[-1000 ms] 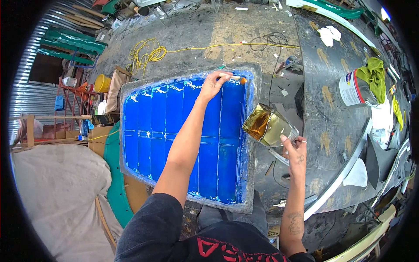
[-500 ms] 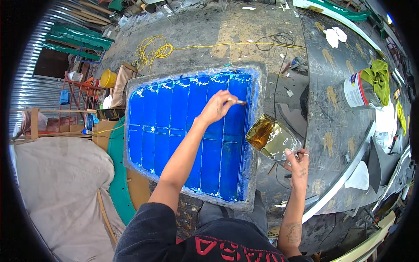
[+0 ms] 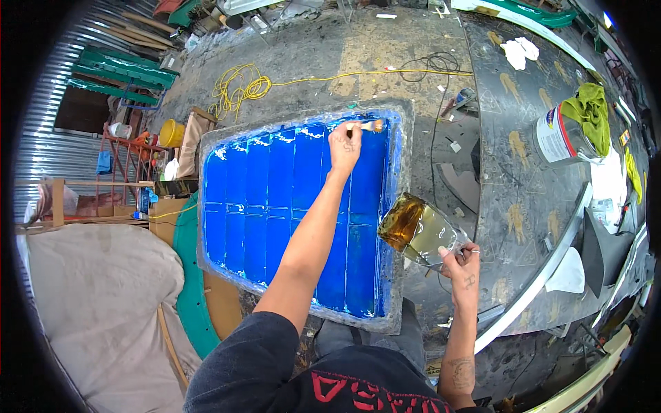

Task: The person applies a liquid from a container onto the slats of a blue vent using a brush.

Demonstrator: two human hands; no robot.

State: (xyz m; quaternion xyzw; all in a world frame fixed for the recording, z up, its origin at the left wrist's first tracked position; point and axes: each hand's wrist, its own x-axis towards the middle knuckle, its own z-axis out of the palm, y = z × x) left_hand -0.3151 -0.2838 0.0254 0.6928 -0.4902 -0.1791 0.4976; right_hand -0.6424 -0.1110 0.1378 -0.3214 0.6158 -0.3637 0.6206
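Note:
A large blue ribbed panel, glossy and set in a rough grey rim, lies before me. My left hand is closed round the handle of a paintbrush. The bristles are at the panel's far right corner; whether they touch the surface I cannot tell. Beyond the panel's right edge, my right hand grips the near end of a clear square-sided container. The container is tilted, and amber liquid is gathered at its far left end.
To the right, a white-labelled bucket with a green cloth on it stands on a dark sheet. A coiled yellow cord stretches across the floor beyond the panel. A beige cloth cover lies at the left, beside a green curved piece.
My left hand has moved the brush away from me, up along the panel's right side to its far corner. The container has shifted slightly left and nearer to me.

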